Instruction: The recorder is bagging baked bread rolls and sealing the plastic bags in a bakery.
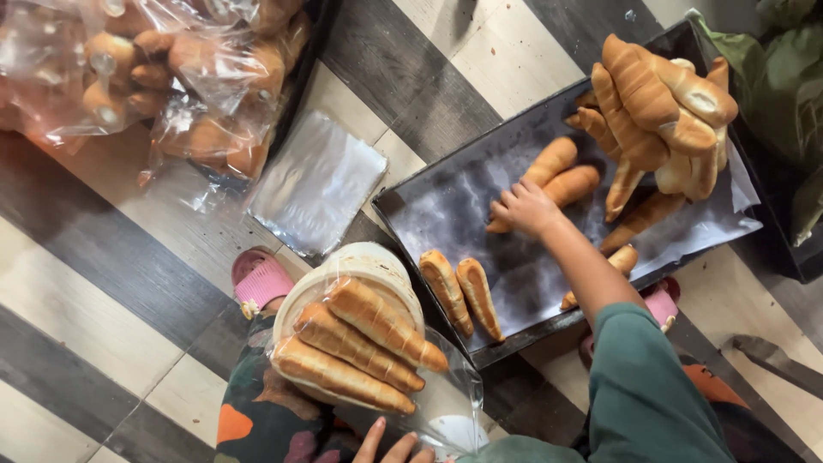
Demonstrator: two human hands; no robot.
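Just under right-hand fingers: bread cone on tray.

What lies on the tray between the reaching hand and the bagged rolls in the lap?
Two cone-shaped rolls lie side by side on the dark tray, seen in the head view.

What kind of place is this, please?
Probably a small bakery's packing spot on a striped floor: a dark baking tray of horn-shaped rolls, filled plastic bags, and the right hand picking a roll.
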